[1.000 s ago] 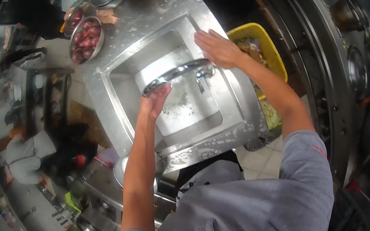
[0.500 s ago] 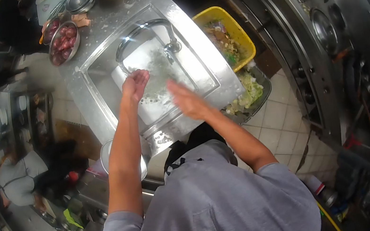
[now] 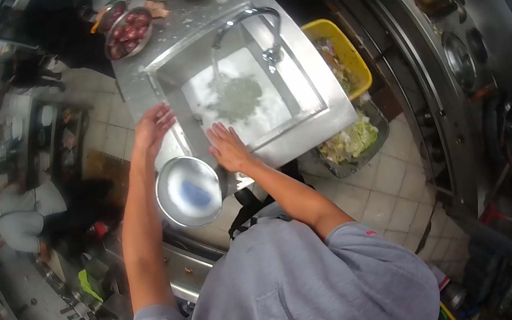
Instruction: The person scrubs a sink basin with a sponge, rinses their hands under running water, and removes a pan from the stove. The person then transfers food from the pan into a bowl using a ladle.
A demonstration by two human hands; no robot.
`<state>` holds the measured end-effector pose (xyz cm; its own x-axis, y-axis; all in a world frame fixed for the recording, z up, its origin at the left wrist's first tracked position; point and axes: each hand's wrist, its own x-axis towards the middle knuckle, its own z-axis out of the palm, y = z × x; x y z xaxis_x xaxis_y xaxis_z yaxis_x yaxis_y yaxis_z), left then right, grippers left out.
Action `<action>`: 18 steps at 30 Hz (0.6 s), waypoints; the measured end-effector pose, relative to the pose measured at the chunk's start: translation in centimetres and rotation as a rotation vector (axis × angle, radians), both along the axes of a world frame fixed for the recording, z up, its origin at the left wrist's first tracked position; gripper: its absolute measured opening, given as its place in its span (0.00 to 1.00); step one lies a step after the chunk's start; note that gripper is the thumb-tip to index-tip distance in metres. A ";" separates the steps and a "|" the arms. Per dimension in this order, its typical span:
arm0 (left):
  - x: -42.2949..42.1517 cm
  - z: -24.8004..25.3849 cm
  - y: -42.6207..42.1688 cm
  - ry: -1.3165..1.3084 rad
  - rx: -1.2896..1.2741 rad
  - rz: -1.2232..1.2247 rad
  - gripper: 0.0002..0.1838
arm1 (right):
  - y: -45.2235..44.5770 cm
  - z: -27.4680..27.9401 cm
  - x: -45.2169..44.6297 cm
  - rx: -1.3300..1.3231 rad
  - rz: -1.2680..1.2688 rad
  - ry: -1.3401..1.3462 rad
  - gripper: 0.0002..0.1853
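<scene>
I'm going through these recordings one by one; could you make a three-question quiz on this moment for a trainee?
1. True or false: water is running from the faucet into the sink.
2. What colour is the bin beside the sink?
A. Blue
B. Yellow
C. Red
3. What do the left hand and the right hand hold?

Key:
1. True.
2. B.
3. Nothing; both hands are open, with no object in the fingers.
</scene>
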<state>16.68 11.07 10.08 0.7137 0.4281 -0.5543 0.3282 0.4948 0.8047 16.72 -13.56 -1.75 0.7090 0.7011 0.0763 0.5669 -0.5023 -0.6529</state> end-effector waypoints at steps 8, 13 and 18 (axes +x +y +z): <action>2.9 -1.8 -4.6 0.078 0.080 -0.087 0.23 | 8.5 4.0 17.4 0.920 -0.304 1.378 0.14; 12.2 -3.2 -8.5 -0.143 -0.331 0.229 0.25 | 9.4 5.9 21.0 1.202 -0.337 1.660 0.18; 18.1 -1.6 -12.9 -0.315 -0.442 0.087 0.22 | 4.7 5.4 22.4 1.604 -0.303 1.474 0.17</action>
